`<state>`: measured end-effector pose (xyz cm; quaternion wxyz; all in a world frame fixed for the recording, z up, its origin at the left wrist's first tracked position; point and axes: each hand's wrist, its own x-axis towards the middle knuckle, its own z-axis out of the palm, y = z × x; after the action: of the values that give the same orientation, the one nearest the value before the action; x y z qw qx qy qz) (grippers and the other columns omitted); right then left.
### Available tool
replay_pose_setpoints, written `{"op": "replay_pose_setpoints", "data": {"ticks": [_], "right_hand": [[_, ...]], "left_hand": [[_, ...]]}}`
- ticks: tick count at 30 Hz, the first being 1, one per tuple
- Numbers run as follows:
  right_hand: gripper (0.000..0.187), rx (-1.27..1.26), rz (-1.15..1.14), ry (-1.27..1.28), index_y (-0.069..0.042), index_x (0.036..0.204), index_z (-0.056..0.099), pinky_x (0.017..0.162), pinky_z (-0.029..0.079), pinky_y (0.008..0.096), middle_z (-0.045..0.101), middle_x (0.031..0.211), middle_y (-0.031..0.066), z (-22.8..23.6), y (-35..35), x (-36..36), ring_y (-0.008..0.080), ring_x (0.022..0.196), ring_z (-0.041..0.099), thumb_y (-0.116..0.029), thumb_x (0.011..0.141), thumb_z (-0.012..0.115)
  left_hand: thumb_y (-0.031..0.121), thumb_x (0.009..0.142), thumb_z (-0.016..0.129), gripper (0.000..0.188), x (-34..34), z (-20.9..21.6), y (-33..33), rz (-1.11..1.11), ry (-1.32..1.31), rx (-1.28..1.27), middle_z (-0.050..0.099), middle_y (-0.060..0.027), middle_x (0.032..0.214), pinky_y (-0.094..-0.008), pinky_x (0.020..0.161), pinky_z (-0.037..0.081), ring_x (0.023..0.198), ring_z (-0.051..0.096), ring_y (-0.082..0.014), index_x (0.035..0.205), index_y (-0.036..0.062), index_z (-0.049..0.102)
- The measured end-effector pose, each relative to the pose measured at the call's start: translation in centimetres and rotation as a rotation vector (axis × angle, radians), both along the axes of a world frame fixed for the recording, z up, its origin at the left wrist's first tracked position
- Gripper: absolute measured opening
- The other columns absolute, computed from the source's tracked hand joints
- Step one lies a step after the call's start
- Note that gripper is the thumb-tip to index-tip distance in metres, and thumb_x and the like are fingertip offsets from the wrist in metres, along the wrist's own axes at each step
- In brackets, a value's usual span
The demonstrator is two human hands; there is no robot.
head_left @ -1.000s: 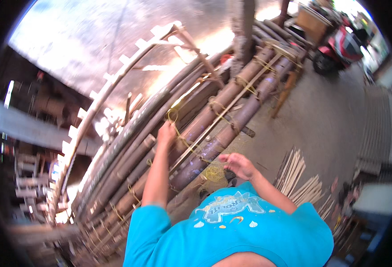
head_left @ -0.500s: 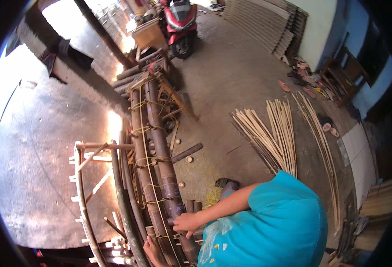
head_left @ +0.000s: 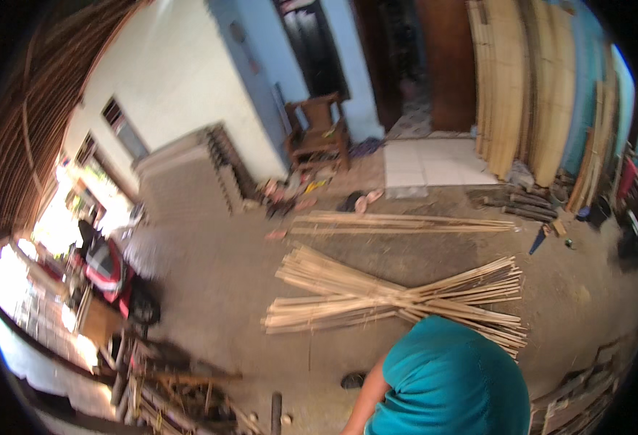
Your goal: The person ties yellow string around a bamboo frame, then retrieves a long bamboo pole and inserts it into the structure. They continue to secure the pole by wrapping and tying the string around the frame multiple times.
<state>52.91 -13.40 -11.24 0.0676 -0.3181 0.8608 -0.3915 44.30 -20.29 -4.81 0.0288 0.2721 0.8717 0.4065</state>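
Neither of my hands is in the picture now. My right arm (head_left: 368,404), below a teal sleeve (head_left: 449,377), runs down out of the lower edge, so its hand and anything in it are hidden. My left arm does not show at all. Beyond my shoulder, two bundles of split bamboo strips (head_left: 348,297) lie crossed on the floor, fanned out at both ends. Behind them a few longer thin bamboo strips (head_left: 406,223) lie side by side. A dark shoe (head_left: 353,380) shows beside my arm.
A bamboo frame (head_left: 188,388) stands at the lower left, with a red motorbike (head_left: 105,272) behind it. A wooden chair (head_left: 317,134) is by the blue wall. Bamboo panels (head_left: 503,87) lean at the right, near short dark poles (head_left: 529,205) and a saw (head_left: 538,239).
The view has swung right, away from the bamboo poles tied with yellow cord. Both hands, earlier on or beside those poles, have left the picture.
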Motion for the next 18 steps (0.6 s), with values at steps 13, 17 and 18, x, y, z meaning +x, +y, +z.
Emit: {"op": "replay_pose_setpoints", "data": {"ticks": [13,17,18], "right_hand": [[0.017,0.054,-0.225,-0.029,0.0,0.071,0.066,0.059,0.051,0.0412,0.069,0.073,0.0139,-0.2,7.8,-2.0,0.0291,0.069,0.067,-0.017,0.074,0.062],[0.017,0.055,-0.225,-0.019,0.0,0.071,0.066,0.059,0.051,0.0409,0.069,0.073,0.0135,0.2,8.2,-2.5,0.0283,0.069,0.067,-0.016,0.074,0.062],[0.017,0.053,-0.229,-0.019,0.0,0.071,0.066,0.059,0.051,0.0408,0.069,0.073,0.0134,0.4,8.5,-2.6,0.0281,0.069,0.067,-0.016,0.074,0.062]], "left_hand": [[0.044,0.099,0.053,0.044,0.9,0.0,13.4,-0.304,-0.069,-0.029,0.044,0.0027,0.056,-0.0279,0.046,0.035,0.049,0.042,-0.0098,0.071,0.0103,0.053],[0.044,0.099,0.053,0.044,0.9,0.3,14.2,-0.317,-0.074,-0.038,0.044,0.0027,0.057,-0.028,0.046,0.035,0.049,0.042,-0.0098,0.07,0.0105,0.053],[0.044,0.099,0.052,0.044,0.9,0.3,14.4,-0.324,-0.074,-0.041,0.044,0.0027,0.057,-0.028,0.046,0.035,0.049,0.042,-0.0098,0.07,0.0105,0.052]]}}
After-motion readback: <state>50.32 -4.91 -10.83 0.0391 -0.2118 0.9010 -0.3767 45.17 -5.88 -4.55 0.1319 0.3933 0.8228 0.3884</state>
